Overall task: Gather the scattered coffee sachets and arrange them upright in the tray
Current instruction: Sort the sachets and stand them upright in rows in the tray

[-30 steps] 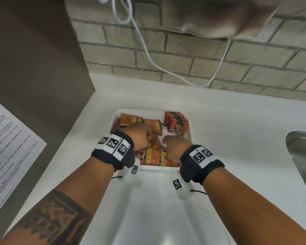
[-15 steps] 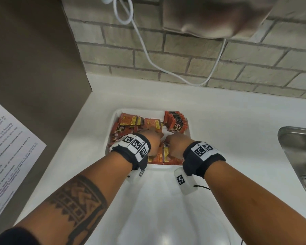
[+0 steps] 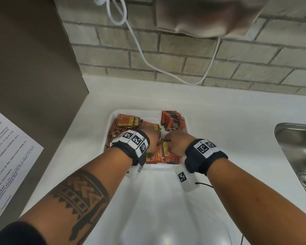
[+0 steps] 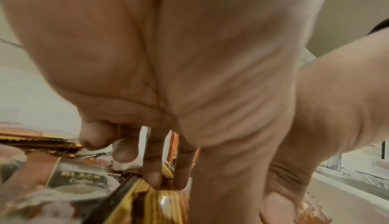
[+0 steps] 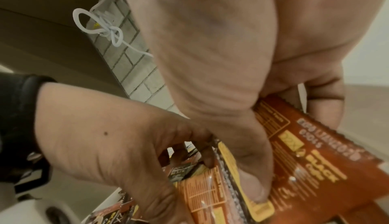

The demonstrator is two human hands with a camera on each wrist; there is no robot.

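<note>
Both hands, left hand [image 3: 151, 138] and right hand [image 3: 177, 141], pinch loose orange foil coffee sachets [image 5: 294, 152] over the white plastic tray [image 3: 166, 167]; a careless sweep could topple the upright row of sachets [image 3: 172, 120] at far right.

Compared with one second earlier, the left hand [image 3: 153, 138] sits farther right across the tray [image 3: 111, 121], close beside the right hand [image 3: 177, 141] over the loose sachets [image 3: 159, 152]. The right hand now pinches a sachet [image 5: 311, 157] between thumb and fingers. The left fingertips [image 4: 154, 180] appear to press onto another sachet edge, though blur obscures it.
</note>
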